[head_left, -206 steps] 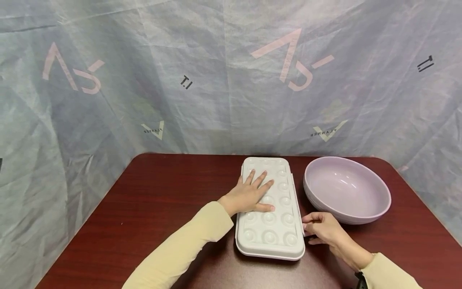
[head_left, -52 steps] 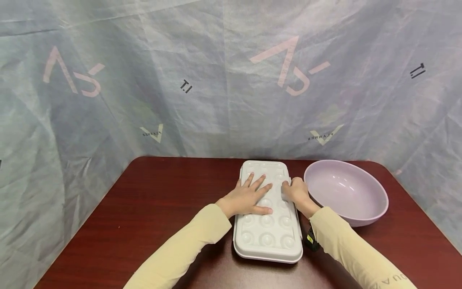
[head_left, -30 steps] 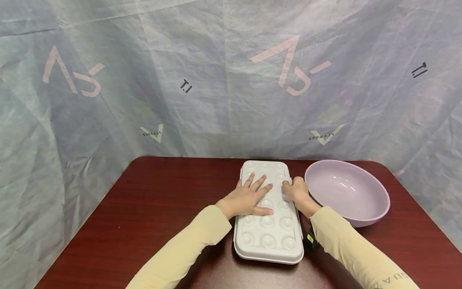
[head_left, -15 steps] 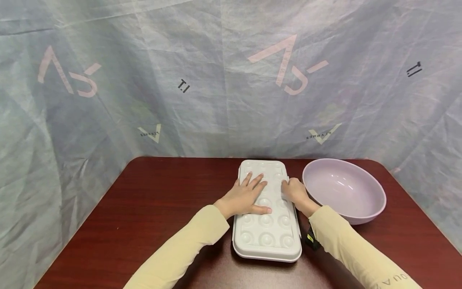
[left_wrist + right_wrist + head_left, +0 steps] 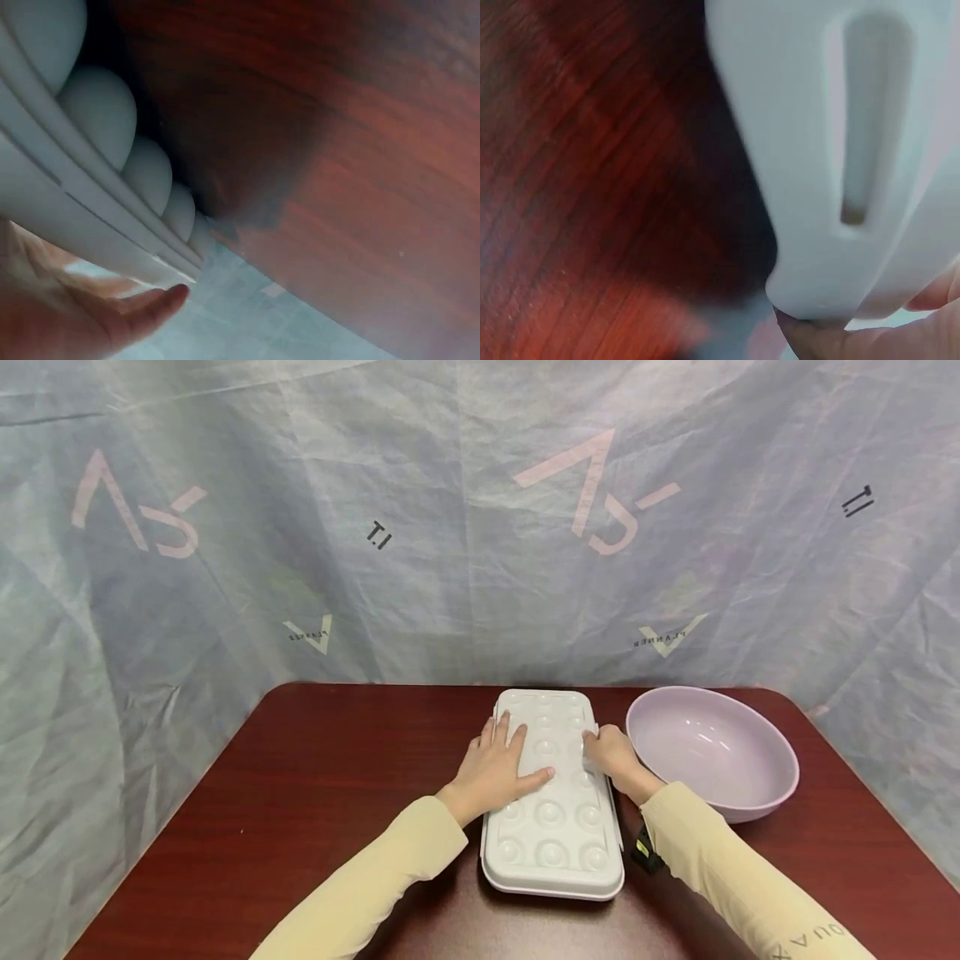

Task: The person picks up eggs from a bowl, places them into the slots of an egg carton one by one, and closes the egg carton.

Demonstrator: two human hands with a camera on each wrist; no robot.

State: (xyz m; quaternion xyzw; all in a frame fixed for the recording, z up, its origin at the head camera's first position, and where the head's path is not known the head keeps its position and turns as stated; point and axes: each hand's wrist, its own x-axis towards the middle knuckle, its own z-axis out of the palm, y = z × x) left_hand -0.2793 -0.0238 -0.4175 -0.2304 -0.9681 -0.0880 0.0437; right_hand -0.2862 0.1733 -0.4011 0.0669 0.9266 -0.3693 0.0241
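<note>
A white lidded egg box (image 5: pixel 551 831) with rows of round bumps on its lid lies lengthwise on the dark red table. My left hand (image 5: pixel 491 775) rests on the left part of the lid with its fingers spread. In the left wrist view, rounded egg cups (image 5: pixel 150 176) line the box's underside, and one fingertip reaches past its edge. My right hand (image 5: pixel 615 752) grips the far part of the box's right edge with curled fingers. The right wrist view shows a slotted side clip (image 5: pixel 877 120) with fingers at its end. The inside of the box is hidden.
A large pale purple bowl (image 5: pixel 712 747) stands close to the right of the box, beside my right hand. The reddish wooden table (image 5: pixel 337 760) extends to the left. Grey printed sheeting (image 5: pixel 420 568) hangs behind the table's back edge.
Just now my left hand has slid left across the lid. Since the oldest frame, my right hand has moved from the near right edge to the far right edge. The box stays put.
</note>
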